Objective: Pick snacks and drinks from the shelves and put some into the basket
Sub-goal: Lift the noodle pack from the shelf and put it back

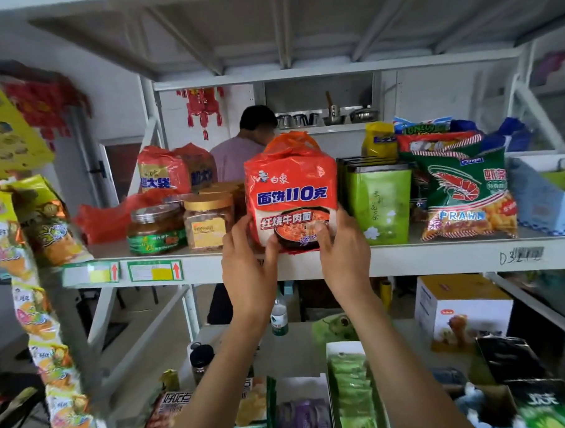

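Both hands are gripping an orange crinkly-plastic noodle multipack (291,189) on the shelf edge (406,258): left hand (248,270) and right hand (343,259) are curling fingers round its lower corners, thumbs pressing its front. Right of the fingers, a green tin (379,206) is standing; left, gold-lidded jars (208,222). No basket is showing.

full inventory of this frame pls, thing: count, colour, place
noodle pack: 1, orange, shelf front edge, centre
jars: at least 2, gold or clear lids, left of pack
green tin: 1, right of pack
prawn cracker bag: 1, green, right of tin
blue box: 1, far right
snack strip: 1, yellow, hanging left
white box: 1, lower shelf, right
left hand: grips pack's lower left
right hand: grips pack's lower right
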